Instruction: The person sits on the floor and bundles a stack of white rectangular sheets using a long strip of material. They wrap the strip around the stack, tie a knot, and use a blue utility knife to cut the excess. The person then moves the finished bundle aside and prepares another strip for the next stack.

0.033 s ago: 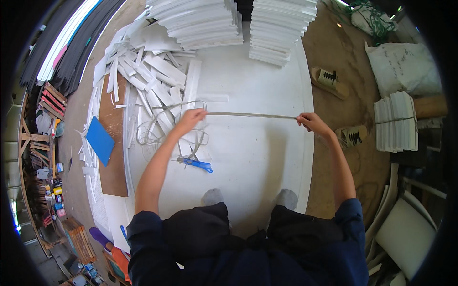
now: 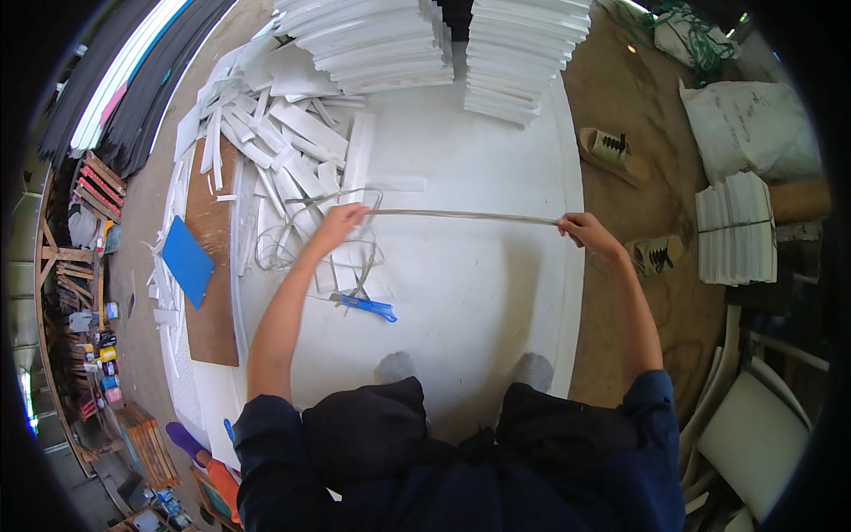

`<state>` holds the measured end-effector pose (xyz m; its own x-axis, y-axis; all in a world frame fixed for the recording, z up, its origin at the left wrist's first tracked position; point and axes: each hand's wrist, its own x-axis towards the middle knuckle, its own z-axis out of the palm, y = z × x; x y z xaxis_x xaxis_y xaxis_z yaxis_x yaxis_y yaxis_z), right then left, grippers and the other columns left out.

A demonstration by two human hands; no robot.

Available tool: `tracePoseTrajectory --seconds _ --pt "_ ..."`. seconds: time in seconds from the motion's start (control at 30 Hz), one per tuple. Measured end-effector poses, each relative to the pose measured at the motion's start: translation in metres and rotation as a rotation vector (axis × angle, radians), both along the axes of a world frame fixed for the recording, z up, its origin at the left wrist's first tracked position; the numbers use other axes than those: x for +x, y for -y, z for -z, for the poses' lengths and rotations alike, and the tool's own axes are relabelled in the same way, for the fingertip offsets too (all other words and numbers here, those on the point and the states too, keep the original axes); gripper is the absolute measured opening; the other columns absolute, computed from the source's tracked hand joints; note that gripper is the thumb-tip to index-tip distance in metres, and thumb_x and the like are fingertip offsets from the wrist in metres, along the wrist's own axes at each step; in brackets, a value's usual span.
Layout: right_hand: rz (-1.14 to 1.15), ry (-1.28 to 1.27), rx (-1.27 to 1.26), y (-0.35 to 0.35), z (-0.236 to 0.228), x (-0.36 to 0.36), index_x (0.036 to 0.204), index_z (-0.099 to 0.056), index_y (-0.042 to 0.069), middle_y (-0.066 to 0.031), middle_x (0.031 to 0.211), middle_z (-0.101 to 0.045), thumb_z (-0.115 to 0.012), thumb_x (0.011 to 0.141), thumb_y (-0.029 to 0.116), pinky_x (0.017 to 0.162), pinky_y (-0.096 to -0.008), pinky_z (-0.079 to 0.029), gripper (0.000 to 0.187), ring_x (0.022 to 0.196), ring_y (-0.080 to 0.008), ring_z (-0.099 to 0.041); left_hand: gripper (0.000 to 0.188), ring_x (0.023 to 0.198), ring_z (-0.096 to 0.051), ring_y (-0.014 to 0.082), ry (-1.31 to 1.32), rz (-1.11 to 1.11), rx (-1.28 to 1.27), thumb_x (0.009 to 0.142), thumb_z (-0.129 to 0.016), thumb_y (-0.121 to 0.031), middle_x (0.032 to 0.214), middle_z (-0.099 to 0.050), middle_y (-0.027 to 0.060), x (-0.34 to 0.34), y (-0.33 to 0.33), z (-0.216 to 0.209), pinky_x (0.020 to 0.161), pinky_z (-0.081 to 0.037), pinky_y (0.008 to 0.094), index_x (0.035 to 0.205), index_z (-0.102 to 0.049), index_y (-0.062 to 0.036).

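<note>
A thin grey-brown cord (image 2: 461,215), which looks like several strands side by side, stretches almost level between my two hands. My left hand (image 2: 341,223) has its fingers closed on one end of this stretch. The other end is pinched by my right hand (image 2: 585,230), above the right edge of the white sheet (image 2: 443,293). Loose loops of cord (image 2: 282,250) trail beside and below my left hand, over white offcuts (image 2: 310,133). Nearer to me, a blue-handled cutter (image 2: 368,307) lies on the sheet.
Two tall stacks of white sheets (image 2: 523,62) stand at the far side. A brown board (image 2: 210,310) with a blue panel (image 2: 187,262) lies left. Shoes (image 2: 613,155) and a tied white bundle (image 2: 736,229) are right. Another person's purple-socked foot (image 2: 183,440) shows lower left.
My left hand has shifted a little to the left and my right hand slightly to the right. The stretch of cord between them is longer.
</note>
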<state>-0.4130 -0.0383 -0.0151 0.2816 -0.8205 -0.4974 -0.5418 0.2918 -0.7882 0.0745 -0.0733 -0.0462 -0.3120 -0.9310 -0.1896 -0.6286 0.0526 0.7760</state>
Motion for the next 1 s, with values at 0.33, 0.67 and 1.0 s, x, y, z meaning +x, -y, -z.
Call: tracePoseTrajectory --seconds 0.33,0.67,1.0 --pt "0.523 0.299 -0.148 -0.020 -0.034 -0.120 0.071 -0.048 0.012 0.0084 0.054 -0.031 -0.048 0.090 0.027 0.041 -0.0192 -0.023 0.024 0.046 -0.0022 -0.028 0.034 0.053 -0.041 0.0129 0.165 -0.190 -0.259 0.086 -0.051 -0.028 0.056 -0.047 0.0077 0.077 0.011 -0.049 0.052 -0.036 0.0281 0.071 -0.052 0.0018" --pt "0.944 -0.047 -0.548 -0.056 -0.136 -0.324 0.070 -0.049 0.015 0.0096 0.051 -0.025 -0.051 0.087 0.031 0.040 -0.0204 -0.018 0.024 0.044 -0.0023 -0.022 0.036 0.064 -0.056 0.0228 0.607 -0.430 -0.400 0.088 -0.046 -0.033 0.075 -0.058 0.0203 0.193 0.028 -0.163 0.062 -0.041 0.0347 0.101 -0.058 -0.0011" --pt "1.030 -0.484 -0.542 -0.009 -0.148 -0.391 0.077 -0.056 0.011 0.0080 0.050 -0.027 -0.047 0.088 0.028 0.037 -0.0238 -0.021 0.022 0.038 -0.0053 -0.022 0.042 0.081 -0.059 0.0332 0.829 -0.702 -0.715 0.087 -0.042 -0.040 0.086 -0.060 0.0222 0.281 0.013 -0.277 0.070 -0.044 0.0400 0.096 -0.061 -0.0032"
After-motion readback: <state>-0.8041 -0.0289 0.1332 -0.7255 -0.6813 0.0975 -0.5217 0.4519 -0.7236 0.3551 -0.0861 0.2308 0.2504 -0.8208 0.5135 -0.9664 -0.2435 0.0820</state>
